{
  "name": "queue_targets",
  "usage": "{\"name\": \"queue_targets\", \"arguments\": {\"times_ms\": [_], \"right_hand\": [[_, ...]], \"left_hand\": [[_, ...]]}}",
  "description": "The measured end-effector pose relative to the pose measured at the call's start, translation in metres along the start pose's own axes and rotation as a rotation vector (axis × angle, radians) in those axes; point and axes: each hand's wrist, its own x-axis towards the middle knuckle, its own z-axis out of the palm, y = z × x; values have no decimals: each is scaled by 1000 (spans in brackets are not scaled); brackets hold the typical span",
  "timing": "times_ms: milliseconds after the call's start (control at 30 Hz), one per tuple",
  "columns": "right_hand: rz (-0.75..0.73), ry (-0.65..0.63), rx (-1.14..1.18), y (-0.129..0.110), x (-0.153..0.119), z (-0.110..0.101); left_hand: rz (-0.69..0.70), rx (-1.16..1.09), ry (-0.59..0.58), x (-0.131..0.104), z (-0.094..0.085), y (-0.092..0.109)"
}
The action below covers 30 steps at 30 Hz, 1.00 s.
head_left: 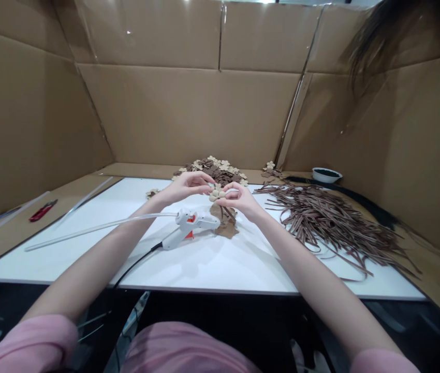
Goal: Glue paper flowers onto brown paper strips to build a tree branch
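Between my two hands is a cream flower cutout (217,194), held up over the middle of the white board. Fingers of my left hand (191,185) pinch its left side. My right hand (241,199) pinches the right edge, and a brown strip seems to hang below it. Just beneath lies a brown, irregular flat piece (228,228). A white glue gun (189,225) with an orange trigger rests on the board below my left hand, its nozzle toward the brown piece. A long clear glue stick (99,231) sticks out of its back.
Behind my hands is a heap of brown and cream flower cutouts (220,170). Brown strips (328,223) pile up at the right, near a white bowl (326,175) with dark contents. Red-handled cutters (43,211) lie at the left. Cardboard walls (189,114) enclose the table.
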Motion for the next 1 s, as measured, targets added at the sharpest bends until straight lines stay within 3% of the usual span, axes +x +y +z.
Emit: {"name": "queue_targets", "arguments": {"times_ms": [67,167,233,333,400,467,533,700,833,1000], "right_hand": [[-2,7,16,3,2,-3],[-9,17,57,5,3,-6],[-17,0,76,3,3,-6],[-27,-26,77,-3,3,-7],[-27,-23,68,-8,3,-9],[-37,-7,57,-10,4,-12],[-57,23,59,-10,3,-16],[-83,131,96,1,-2,-25],[-77,170,130,5,-8,-31],[-88,183,158,1,-9,-34]], "left_hand": [[-37,54,-1,-15,-14,4],[-87,132,-147,-50,-37,6],[-125,135,-155,-78,-49,3],[-203,190,-129,-115,-55,-2],[-222,182,-193,-128,-49,-5],[-242,196,-181,-132,-33,-6],[-313,282,-80,-127,-13,-7],[-303,241,-12,-112,28,-9],[-364,50,42,-109,25,-1],[-253,-34,58,-92,5,23]]}}
